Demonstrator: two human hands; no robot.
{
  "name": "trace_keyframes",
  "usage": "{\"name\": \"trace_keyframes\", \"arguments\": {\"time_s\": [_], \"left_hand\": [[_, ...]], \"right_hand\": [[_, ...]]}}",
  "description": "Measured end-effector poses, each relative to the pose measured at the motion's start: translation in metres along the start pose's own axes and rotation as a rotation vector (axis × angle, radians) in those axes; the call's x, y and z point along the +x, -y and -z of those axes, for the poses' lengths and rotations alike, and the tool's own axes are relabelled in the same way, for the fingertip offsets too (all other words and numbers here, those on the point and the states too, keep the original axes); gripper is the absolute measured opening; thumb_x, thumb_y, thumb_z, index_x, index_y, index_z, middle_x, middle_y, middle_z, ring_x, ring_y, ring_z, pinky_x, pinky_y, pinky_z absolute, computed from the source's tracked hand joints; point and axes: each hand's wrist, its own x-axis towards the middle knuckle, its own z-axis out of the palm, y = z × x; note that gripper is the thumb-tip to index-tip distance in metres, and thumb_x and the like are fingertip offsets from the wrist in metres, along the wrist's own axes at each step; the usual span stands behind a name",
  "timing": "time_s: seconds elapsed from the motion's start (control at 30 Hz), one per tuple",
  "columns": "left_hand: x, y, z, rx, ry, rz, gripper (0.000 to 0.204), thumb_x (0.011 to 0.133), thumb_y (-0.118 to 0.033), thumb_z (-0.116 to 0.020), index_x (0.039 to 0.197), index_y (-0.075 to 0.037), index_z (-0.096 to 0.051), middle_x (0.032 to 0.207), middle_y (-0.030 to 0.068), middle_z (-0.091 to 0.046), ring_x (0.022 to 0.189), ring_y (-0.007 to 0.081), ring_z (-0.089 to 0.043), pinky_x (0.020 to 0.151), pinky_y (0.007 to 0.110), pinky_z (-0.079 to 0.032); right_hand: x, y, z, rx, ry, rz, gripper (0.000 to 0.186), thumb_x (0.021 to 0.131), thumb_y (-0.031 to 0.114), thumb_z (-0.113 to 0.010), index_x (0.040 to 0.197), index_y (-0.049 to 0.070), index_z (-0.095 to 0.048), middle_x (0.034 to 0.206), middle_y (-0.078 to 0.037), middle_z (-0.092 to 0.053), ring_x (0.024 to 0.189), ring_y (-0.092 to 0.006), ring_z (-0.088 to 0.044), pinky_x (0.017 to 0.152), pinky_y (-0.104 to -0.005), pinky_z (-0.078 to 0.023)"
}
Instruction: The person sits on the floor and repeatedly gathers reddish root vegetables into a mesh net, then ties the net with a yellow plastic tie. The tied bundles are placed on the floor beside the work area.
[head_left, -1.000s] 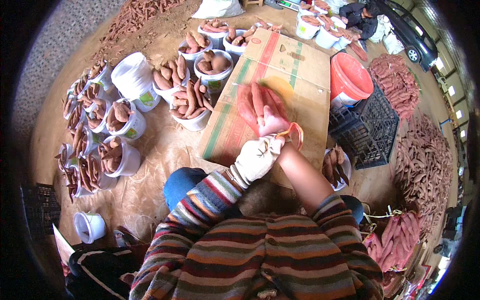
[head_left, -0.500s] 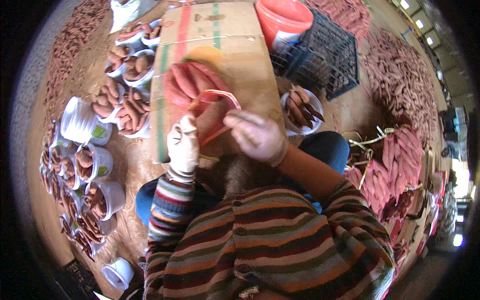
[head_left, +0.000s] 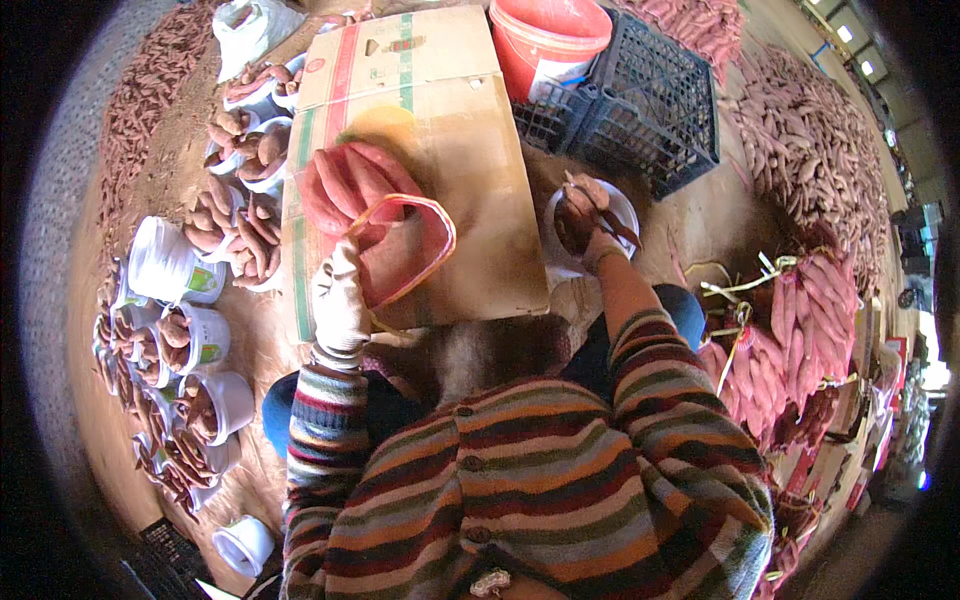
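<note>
Red mesh bag [head_left: 365,200] lies on cardboard [head_left: 480,220] at eleven o'clock, left hand [head_left: 340,295] pinched on its rim [head_left: 450,240], right hand [head_left: 600,250] at white bucket [head_left: 562,262], one o'clock, grip hidden, can't tell; best to hold the mouth wide, steady.

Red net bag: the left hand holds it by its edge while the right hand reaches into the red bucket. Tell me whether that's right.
Wrong bucket: the head view shows the right hand reaching into the white bucket, not the red bucket. The left hand does hold the red net bag by its edge.
</note>
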Motion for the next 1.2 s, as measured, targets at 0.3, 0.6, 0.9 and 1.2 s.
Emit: {"name": "trace_keyframes", "arguments": {"time_s": [0.3,0.6,0.9,1.2], "left_hand": [[0.015,0.018,-0.009,0.118,-0.002,-0.228,0.038,0.102,-0.031,-0.039,0.088,-0.006,-0.063,0.061,-0.0004,-0.046,0.058,0.0118,-0.043,0.052,0.033,-0.035],[0.009,0.001,-0.006,-0.199,0.084,-0.095,0.031,0.101,-0.024,-0.047,0.112,-0.001,-0.064,0.085,-0.0022,-0.063,0.076,0.0078,-0.054,0.069,0.025,-0.046],[0.010,-0.001,-0.009,-0.330,0.086,-0.367,0.032,0.101,-0.024,-0.047,0.117,-0.002,-0.063,0.085,-0.0025,-0.061,0.072,0.0034,-0.047,0.066,0.019,-0.042],[0.000,0.006,-0.009,-0.314,0.016,-0.422,0.021,0.096,-0.016,-0.057,0.083,-0.001,-0.064,0.083,0.0004,-0.061,0.075,0.0072,-0.053,0.069,0.024,-0.046]], "right_hand": [[-0.052,0.012,0.061,-0.413,0.044,0.415,0.033,0.094,0.019,-0.047,0.124,0.012,-0.058,0.108,-0.018,-0.067,0.102,-0.0326,-0.065,0.088,-0.0412,-0.051],[-0.238,0.025,0.110,1.718,-0.006,0.374,0.038,0.092,0.039,-0.059,0.117,0.011,-0.057,0.078,-0.001,-0.060,0.048,-0.0084,-0.045,0.041,-0.0202,-0.035],[-0.277,0.174,0.138,1.539,0.255,0.671,0.031,0.095,0.034,-0.056,0.111,0.007,-0.057,0.082,-0.003,-0.062,0.057,-0.0109,-0.054,0.052,-0.0225,-0.045],[-0.180,0.291,0.147,2.135,0.286,0.733,0.013,0.090,0.005,-0.057,0.103,0.009,-0.058,0.096,-0.005,-0.062,0.083,-0.0189,-0.061,0.074,-0.0330,-0.054]]}}
